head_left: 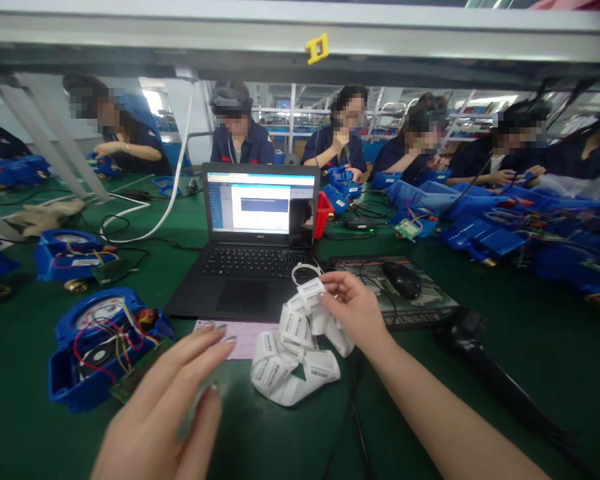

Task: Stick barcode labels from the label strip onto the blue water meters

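Note:
Between the thumb and fingers of my right hand [355, 307] is the upper end of a curled strip of white barcode labels [295, 333]. The rest of the strip hangs in loops down to the green table. A thin white ring [306, 272] shows just above the pinched end. My left hand [175, 393] is open, its fingers stretched out, holding nothing. It is nearest to a blue housing [95, 347] with a round dial and loose coloured wires, at the left. A pink printed sheet [243, 339] lies partly behind the left fingertips and the labels.
An open black laptop [250, 267] stands ahead, with a dark phone [301, 223] against its screen. To the right are a mouse [401, 280] on a patterned pad and a black handheld scanner [473, 333]. More blue housings [500, 227] crowd the far right. Several people sit opposite.

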Tool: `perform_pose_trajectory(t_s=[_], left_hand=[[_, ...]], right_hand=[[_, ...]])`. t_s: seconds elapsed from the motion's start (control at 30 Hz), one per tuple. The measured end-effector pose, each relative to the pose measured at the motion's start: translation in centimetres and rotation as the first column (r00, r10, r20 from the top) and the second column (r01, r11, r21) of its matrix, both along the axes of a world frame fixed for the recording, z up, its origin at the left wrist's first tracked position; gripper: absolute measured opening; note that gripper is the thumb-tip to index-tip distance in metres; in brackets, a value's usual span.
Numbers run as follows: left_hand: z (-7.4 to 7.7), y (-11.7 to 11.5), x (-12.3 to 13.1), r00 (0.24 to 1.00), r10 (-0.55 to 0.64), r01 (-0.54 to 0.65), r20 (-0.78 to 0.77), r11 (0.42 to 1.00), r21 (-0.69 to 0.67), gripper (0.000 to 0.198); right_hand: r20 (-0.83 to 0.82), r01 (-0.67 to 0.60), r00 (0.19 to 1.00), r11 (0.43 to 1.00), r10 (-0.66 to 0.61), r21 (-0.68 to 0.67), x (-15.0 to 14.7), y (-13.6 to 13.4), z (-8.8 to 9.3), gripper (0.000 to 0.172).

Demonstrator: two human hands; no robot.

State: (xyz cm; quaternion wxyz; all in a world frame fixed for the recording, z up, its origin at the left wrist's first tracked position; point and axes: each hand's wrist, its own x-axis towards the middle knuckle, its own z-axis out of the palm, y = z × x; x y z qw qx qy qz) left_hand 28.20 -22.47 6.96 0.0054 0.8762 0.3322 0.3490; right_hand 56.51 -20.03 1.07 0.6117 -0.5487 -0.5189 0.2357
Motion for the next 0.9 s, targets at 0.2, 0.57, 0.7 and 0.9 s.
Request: perform_pose_trajectory(t_s=[0.2,0.57,0.7,0.9], left_hand=[[-0.6,2.1,8.4,0.992,-0.063,0.105,0.109,0.891,-0.442,0.022],[-1.2,3.8,10.5,0.874,0.138,0.277,0.466,0.646,-0.711,0.013],[-1.1,4.3,10.1,0.632,0.334,0.575,0.700,0.403,-0.712,0.020],[-1.3,5.2,9.9,0.465,0.502,0.672,0.730,0.337,-0.660,0.025]], right_hand=[[-0.390,-0.036,0.918,0.996,0.066,0.084,-0.5,-1.3,1.1,0.029],[-0.309,-0.275,0.906,0.957,0.289,0.086,-2.1,-3.3,1.7,0.030],[0.133,-0.271,0.957,0.960,0.259,0.076,-1.9,-3.4,1.6,0.028],[0.280,-0.221,0.940,0.974,0.196,0.059,-1.9,-3.2,1.8,0.028]])
